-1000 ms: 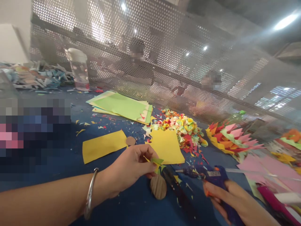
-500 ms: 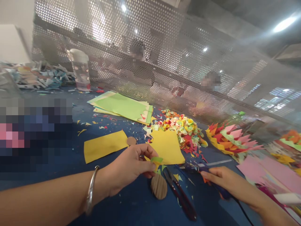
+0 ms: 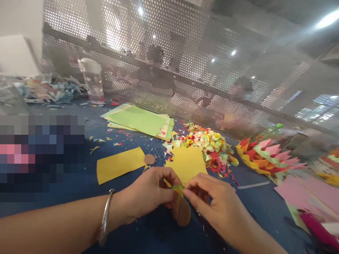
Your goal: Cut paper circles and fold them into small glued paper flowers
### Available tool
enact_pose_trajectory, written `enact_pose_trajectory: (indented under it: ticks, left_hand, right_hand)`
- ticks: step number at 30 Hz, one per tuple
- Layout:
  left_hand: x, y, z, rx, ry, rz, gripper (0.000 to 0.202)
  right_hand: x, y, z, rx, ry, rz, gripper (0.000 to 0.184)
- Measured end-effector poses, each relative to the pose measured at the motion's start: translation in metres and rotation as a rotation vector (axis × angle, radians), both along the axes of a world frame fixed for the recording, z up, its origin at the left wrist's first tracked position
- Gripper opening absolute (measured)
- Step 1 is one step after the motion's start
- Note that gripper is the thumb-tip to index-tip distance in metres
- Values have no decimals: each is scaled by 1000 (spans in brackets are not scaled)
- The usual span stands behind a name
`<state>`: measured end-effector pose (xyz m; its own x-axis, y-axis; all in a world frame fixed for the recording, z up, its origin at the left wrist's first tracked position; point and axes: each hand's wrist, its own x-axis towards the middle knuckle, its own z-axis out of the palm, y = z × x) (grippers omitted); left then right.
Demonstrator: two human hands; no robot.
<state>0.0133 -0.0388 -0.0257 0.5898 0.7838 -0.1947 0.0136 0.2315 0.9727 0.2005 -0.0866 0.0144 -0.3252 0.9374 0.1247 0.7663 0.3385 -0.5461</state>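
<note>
My left hand [image 3: 148, 195] pinches a small folded green and yellow paper piece [image 3: 178, 189] between thumb and fingers. My right hand [image 3: 215, 208] meets it from the right, its fingertips closed on the same piece. Just below both hands a round brown cardboard disc [image 3: 182, 212] lies on the blue table [image 3: 71, 183]. A silver bangle [image 3: 105, 218] sits on my left wrist. The glue gun and the scissors are hidden under my right hand.
Yellow paper sheets [image 3: 119, 164] [image 3: 186, 162] lie ahead, with a small brown disc [image 3: 149, 159] between them. Green sheets [image 3: 140, 121], a pile of folded paper flowers [image 3: 209, 144], a spiky paper wreath [image 3: 265, 157] and pink paper [image 3: 307, 194] surround them. A perforated metal screen [image 3: 185, 70] stands behind, people beyond it.
My right hand let go of the blue glue gun and came left to join my left hand on the paper piece. The left hand has barely moved.
</note>
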Motion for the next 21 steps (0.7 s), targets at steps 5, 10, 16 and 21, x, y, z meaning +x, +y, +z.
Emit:
enact_pose_trajectory:
  ticks: [5,10,16,21]
  left_hand:
    - [-3,1,3,-72,-67,16,30]
    - [-2,5,-2,25,-84,-2,30]
    - [-1,5,-2,264,58,23,17]
    - [-2,2,1,355,122,37,15]
  right_hand:
    - [4,6,-11,89,26,37,19]
    - [6,5,-19,117,75,32,18]
    - [7,3,-20,97,134,36,24]
    - [7,2,-21,83,152,19,19]
